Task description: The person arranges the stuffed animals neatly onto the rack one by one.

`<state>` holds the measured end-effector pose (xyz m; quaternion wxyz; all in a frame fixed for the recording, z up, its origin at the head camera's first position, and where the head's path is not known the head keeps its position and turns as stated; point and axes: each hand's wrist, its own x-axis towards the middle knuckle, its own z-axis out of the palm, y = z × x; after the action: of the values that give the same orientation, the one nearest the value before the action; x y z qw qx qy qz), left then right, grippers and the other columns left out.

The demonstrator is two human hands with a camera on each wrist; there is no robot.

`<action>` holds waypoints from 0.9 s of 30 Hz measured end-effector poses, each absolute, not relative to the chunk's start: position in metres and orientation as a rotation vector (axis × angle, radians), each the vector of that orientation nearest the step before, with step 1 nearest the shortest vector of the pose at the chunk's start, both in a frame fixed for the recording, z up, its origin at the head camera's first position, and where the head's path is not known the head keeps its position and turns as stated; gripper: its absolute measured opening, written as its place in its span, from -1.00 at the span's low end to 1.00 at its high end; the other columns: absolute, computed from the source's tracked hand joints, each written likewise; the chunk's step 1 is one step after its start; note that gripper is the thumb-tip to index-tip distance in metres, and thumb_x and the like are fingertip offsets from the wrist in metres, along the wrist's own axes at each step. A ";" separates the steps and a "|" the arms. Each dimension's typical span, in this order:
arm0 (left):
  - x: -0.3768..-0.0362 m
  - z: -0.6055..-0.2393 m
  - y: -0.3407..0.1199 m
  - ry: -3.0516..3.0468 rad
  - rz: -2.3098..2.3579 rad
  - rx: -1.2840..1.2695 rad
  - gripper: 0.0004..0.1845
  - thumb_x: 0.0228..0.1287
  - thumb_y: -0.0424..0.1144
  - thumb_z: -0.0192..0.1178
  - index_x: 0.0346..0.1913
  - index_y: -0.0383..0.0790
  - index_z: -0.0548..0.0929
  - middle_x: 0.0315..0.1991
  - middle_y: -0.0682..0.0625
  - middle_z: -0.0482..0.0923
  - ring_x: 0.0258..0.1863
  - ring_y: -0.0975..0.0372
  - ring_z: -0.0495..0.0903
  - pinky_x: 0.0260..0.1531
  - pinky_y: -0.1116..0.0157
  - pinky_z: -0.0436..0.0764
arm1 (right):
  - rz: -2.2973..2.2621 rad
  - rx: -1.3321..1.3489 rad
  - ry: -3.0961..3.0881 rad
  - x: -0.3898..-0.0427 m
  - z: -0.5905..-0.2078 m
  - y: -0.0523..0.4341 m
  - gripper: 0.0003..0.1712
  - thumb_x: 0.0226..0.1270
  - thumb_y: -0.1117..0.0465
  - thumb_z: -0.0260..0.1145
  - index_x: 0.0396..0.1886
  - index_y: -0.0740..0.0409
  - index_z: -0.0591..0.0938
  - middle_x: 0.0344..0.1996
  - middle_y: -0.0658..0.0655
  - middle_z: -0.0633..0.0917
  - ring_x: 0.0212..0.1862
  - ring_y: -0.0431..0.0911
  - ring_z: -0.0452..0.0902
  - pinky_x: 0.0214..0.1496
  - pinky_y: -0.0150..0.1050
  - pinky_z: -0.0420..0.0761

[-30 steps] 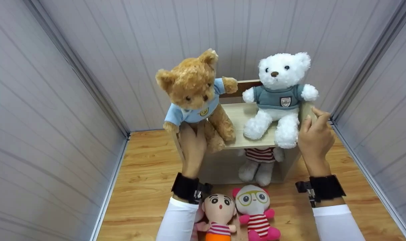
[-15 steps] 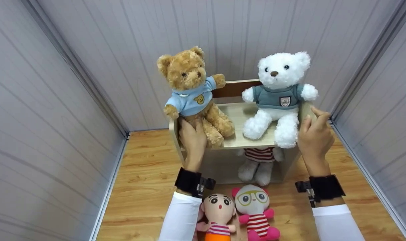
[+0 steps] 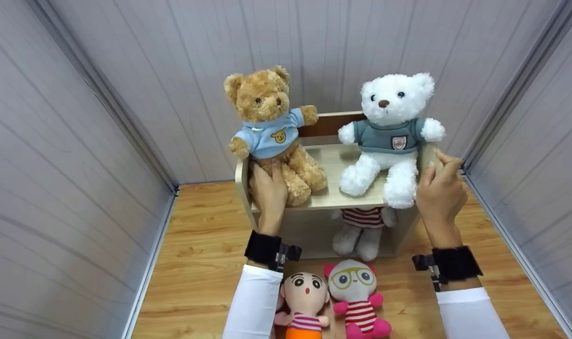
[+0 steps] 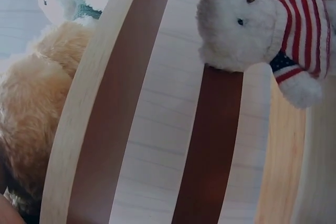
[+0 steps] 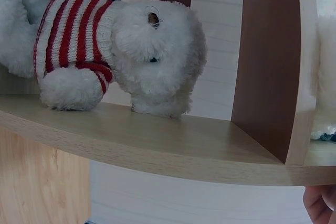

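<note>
In the head view a brown teddy bear (image 3: 272, 101) in a light blue top sits at the left end of the wooden shelf's top (image 3: 330, 162). My left hand (image 3: 268, 195) grips it low down by its leg, with the fingertips hidden in the fur. A white teddy bear (image 3: 392, 103) in a grey-green sweater sits at the right end. Beside it, my right hand (image 3: 440, 195) holds the shelf's right side panel, its fingers curled at the edge. Brown fur (image 4: 31, 108) shows at the left of the left wrist view.
A white bear in a red-striped sweater (image 5: 79, 30) stands on the lower level. On the wooden floor (image 3: 201, 245) before the shelf lie a doll with orange shorts (image 3: 305, 294) and a pink-and-grey plush in glasses (image 3: 354, 287). Panel walls enclose the shelf.
The brown bear leaned forward and to the right a second ago; it has been tipped back and now sits more upright. My right hand has stayed on the side panel.
</note>
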<state>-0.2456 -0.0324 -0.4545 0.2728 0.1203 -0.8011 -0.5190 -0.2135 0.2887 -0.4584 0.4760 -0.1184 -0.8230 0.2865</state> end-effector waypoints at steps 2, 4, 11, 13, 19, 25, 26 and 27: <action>-0.246 -0.455 -0.032 -2.161 -1.408 0.334 -0.44 0.53 -0.05 0.09 0.42 -0.29 0.36 0.23 -0.29 0.60 0.23 -0.13 0.60 0.24 -0.05 0.54 | 0.702 -0.295 -2.010 -0.213 -0.459 0.289 -0.63 0.56 0.09 0.10 0.15 0.25 0.49 0.00 0.22 0.78 -0.36 0.45 0.57 -0.41 0.27 0.40; -0.245 -0.455 -0.032 -2.162 -1.416 0.345 -0.39 0.53 -0.03 0.09 0.47 -0.28 0.33 0.28 -0.28 0.57 0.28 -0.12 0.57 0.29 -0.04 0.51 | 0.705 -0.299 -2.012 -0.213 -0.459 0.289 -0.63 0.56 0.08 0.10 0.15 0.25 0.49 -0.01 0.23 0.78 -0.36 0.45 0.57 -0.41 0.27 0.40; -0.244 -0.456 -0.033 -2.154 -1.448 0.363 -0.27 0.52 0.06 0.10 0.56 -0.25 0.21 0.42 -0.25 0.44 0.41 -0.08 0.45 0.43 0.02 0.38 | 0.700 -0.289 -2.002 -0.213 -0.459 0.288 -0.64 0.56 0.09 0.11 0.14 0.25 0.49 0.01 0.20 0.78 -0.38 0.46 0.57 -0.41 0.28 0.39; -0.243 -0.457 -0.033 -2.150 -1.466 0.362 -0.24 0.51 0.09 0.11 0.58 -0.25 0.18 0.45 -0.24 0.40 0.44 -0.07 0.41 0.45 0.04 0.35 | 0.697 -0.287 -1.997 -0.213 -0.458 0.288 -0.64 0.56 0.09 0.11 0.14 0.26 0.49 0.02 0.18 0.78 -0.38 0.46 0.56 -0.41 0.28 0.39; -0.237 -0.459 -0.033 -2.139 -1.494 0.383 -0.22 0.45 0.12 0.15 0.55 -0.23 0.23 0.43 -0.25 0.42 0.42 -0.07 0.43 0.43 0.04 0.37 | 0.696 -0.287 -1.995 -0.212 -0.458 0.287 -0.65 0.56 0.10 0.11 0.13 0.26 0.48 0.03 0.16 0.78 -0.45 0.41 0.54 -0.44 0.26 0.39; -0.226 -0.462 -0.032 -2.115 -1.506 0.373 -0.20 0.40 0.15 0.18 0.54 -0.18 0.22 0.41 -0.30 0.42 0.40 -0.13 0.44 0.42 -0.02 0.37 | 0.687 -0.292 -2.001 -0.212 -0.458 0.287 -0.64 0.57 0.08 0.10 0.14 0.26 0.48 0.05 0.14 0.78 -0.49 0.38 0.52 -0.45 0.25 0.38; -0.225 -0.463 -0.031 -2.100 -1.501 0.358 -0.21 0.39 0.13 0.19 0.53 -0.18 0.23 0.40 -0.32 0.43 0.38 -0.14 0.46 0.41 -0.03 0.38 | 0.687 -0.293 -2.002 -0.212 -0.457 0.287 -0.63 0.57 0.08 0.10 0.14 0.26 0.48 0.06 0.14 0.77 -0.49 0.39 0.52 -0.45 0.25 0.38; -0.223 -0.463 -0.031 -2.087 -1.492 0.343 -0.23 0.39 0.12 0.20 0.51 -0.19 0.25 0.37 -0.34 0.46 0.35 -0.16 0.48 0.39 -0.04 0.41 | 0.687 -0.294 -2.002 -0.212 -0.457 0.287 -0.63 0.57 0.08 0.10 0.14 0.26 0.49 0.06 0.14 0.77 -0.49 0.38 0.52 -0.45 0.25 0.38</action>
<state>-0.2228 -0.0309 -0.4633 0.2734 0.1275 -0.7756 -0.5545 -0.2119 0.2868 -0.4571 0.4816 -0.1205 -0.8211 0.2817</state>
